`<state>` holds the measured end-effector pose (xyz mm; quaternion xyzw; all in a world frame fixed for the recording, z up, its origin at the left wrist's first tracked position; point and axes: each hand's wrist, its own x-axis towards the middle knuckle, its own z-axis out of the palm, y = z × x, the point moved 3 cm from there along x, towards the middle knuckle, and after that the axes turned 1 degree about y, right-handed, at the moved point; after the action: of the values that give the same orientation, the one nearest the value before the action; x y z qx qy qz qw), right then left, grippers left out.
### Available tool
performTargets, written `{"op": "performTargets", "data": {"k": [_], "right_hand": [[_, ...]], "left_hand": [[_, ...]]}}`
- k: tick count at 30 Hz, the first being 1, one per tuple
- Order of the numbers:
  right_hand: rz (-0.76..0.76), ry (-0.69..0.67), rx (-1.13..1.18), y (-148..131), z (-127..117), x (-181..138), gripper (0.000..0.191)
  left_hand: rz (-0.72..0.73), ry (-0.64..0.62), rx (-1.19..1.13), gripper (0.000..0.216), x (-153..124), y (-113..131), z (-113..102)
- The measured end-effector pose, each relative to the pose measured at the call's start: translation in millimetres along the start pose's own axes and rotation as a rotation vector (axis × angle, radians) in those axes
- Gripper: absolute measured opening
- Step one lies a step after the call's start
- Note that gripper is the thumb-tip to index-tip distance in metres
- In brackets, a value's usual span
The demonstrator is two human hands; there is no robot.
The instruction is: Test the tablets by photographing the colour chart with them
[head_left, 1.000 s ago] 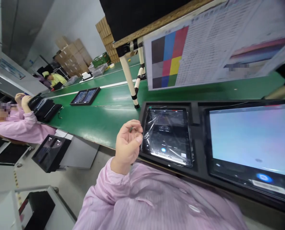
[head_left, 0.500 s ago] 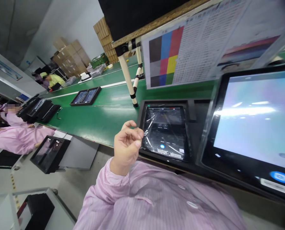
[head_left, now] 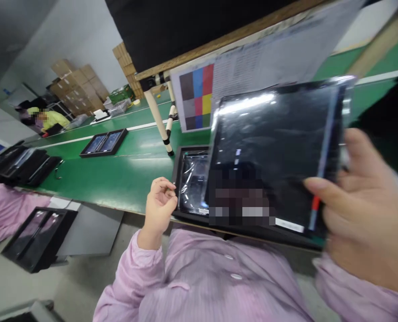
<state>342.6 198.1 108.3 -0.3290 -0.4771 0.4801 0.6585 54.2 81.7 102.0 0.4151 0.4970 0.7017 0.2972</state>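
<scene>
My right hand (head_left: 369, 210) grips a tablet (head_left: 269, 134) in clear film by its right edge, thumb on the front. The tablet is raised and tilted above the bench, its screen mostly dark, with a pale strip and a red mark on the right side. My left hand (head_left: 160, 203) is closed in a loose curl beside the left edge of a black tray (head_left: 176, 172); nothing shows in its fingers. Lying in that tray is a second film-covered tablet (head_left: 194, 179), partly hidden behind the raised one.
A pipe-frame shelf leg (head_left: 157, 118) stands on the green bench (head_left: 128, 174), near a hanging colour chart (head_left: 197, 96). Another tray (head_left: 105, 143) with two tablets lies farther along. Stacked black trays (head_left: 21, 165) and a co-worker's pink sleeve (head_left: 4, 208) are at left.
My right hand has come into view holding the tablet, which has shifted left over the tray; its bright screen now looks dark. The view has turned right. My left hand's raised finger has curled in.
</scene>
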Motion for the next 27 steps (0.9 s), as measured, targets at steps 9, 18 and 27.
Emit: {"op": "performTargets", "data": {"k": [9, 18, 27], "right_hand": [[-0.117, -0.181, 0.119, 32.6, 37.9, 3.6, 0.079], [0.091, -0.153, 0.196, 60.6, 50.0, 20.4, 0.066], [0.096, -0.152, 0.236, 54.1, 62.3, 20.1, 0.071]], "left_hand": [[-0.001, -0.241, 0.072, 0.091, 0.7, -21.5, 51.3], [0.27, 0.005, 0.591, 0.109, -17.5, -21.2, 53.2], [0.321, 0.061, 0.647, 0.11, -16.4, -18.3, 56.7]]}}
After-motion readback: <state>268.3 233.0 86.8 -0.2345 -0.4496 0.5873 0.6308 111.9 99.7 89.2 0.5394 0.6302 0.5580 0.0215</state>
